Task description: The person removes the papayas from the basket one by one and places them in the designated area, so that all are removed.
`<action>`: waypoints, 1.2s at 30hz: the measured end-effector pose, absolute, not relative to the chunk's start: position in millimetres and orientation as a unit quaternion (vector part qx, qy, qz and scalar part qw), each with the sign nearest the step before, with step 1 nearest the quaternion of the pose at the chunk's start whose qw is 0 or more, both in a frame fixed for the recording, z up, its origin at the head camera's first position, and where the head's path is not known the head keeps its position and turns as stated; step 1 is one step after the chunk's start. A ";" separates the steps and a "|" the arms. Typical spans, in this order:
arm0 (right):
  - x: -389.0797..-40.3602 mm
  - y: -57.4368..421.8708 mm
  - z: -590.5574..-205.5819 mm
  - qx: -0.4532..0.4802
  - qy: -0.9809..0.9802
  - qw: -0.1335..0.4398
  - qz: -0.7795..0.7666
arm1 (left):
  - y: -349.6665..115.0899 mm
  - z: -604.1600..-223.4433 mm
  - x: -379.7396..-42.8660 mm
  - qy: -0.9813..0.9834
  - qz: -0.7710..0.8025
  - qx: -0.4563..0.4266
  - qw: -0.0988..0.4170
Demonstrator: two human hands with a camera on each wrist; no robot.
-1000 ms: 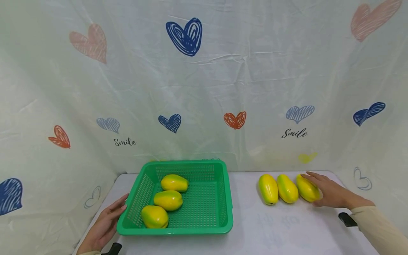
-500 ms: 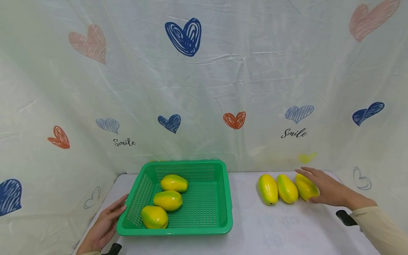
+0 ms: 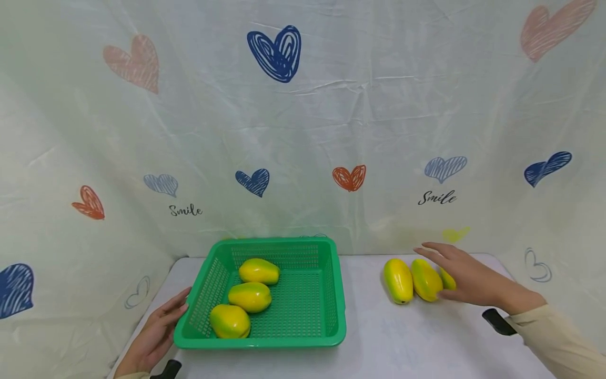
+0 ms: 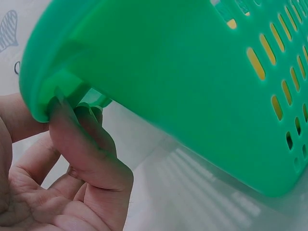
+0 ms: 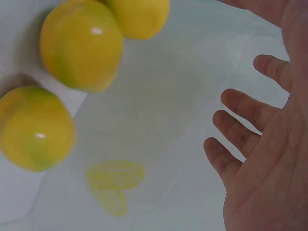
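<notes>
My left hand [image 3: 153, 337] is at the left side of a green plastic basket [image 3: 260, 344]. In the left wrist view its curled fingers [image 4: 91, 149] hook under the rim and hold it. Inside the basket lie yellow-green papayas, a far one [image 3: 259, 271], a middle one [image 3: 250, 297] and a near one [image 3: 230, 321]. On the right, my right hand [image 3: 473, 278] hovers open by a row of three papayas, holding nothing. The left papaya [image 3: 399, 281] and middle papaya [image 3: 427, 280] show well; the hand mostly hides the right papaya [image 3: 447, 279]. In the right wrist view, the fingers [image 5: 240, 108] are spread apart from the fruit.
A white table [image 3: 374, 342] carries the basket and the papayas. Close behind rises a pale curtain [image 3: 303, 131] printed with hearts, which also lines the left and right sides. The basket's right half shows its bare mesh floor [image 3: 298, 305].
My right hand has come off the right papaya, lifted slightly and moved left over the row. That papaya stays on the table. My left hand and the basket have not moved.
</notes>
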State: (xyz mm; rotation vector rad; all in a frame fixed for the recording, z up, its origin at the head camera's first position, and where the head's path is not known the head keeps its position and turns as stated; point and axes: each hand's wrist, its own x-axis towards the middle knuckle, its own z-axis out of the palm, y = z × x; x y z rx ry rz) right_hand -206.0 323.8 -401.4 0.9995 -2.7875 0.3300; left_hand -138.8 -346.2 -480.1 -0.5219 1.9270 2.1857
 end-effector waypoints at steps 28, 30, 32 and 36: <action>-185.3 229.7 -377.6 0.459 -0.880 0.100 0.066 | -346.6 -480.0 -141.5 0.649 0.732 -0.187 0.089; -185.6 224.4 -378.1 0.462 -0.880 0.092 0.062 | -346.7 -480.2 -141.7 0.647 0.734 -0.186 0.089; -186.3 218.8 -378.8 0.465 -0.879 0.087 0.058 | -346.9 -480.3 -142.0 0.645 0.736 -0.187 0.088; -188.6 205.9 -380.5 0.477 -0.874 0.086 0.048 | -346.7 -479.8 -142.3 0.644 0.736 -0.189 0.087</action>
